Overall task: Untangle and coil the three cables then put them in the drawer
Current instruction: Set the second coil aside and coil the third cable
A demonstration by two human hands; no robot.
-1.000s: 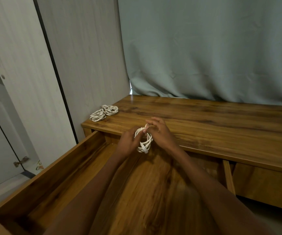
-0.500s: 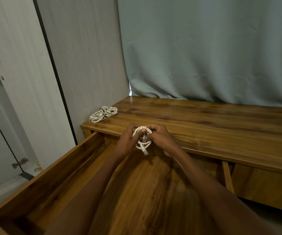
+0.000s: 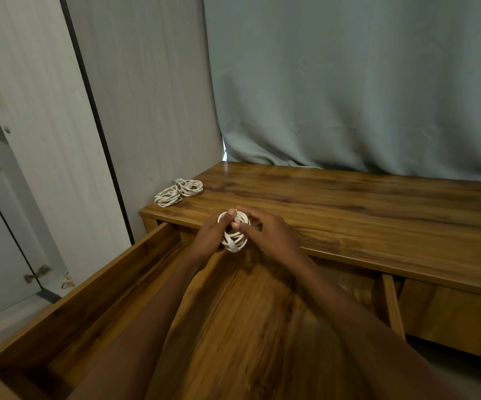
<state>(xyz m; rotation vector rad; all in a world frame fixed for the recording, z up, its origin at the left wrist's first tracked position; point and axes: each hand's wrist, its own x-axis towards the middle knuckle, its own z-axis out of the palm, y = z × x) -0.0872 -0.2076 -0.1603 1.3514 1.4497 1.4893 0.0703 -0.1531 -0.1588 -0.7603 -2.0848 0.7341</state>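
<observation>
Holding the white cable coil [image 3: 235,233] above the open drawer [image 3: 95,284], the left hand [image 3: 211,236] grips its side while the right hand [image 3: 265,233] pinches the top. Light, springy loops; probably best grasped across the bundle.

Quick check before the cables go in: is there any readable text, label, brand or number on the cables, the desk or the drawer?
None: no text is readable in this view.
Coiled cable held in the left hand and right hand: no marking visible.
Two coiled cables on the desk top: too small to show any print.
Open drawer: plain wood grain, no label.
</observation>
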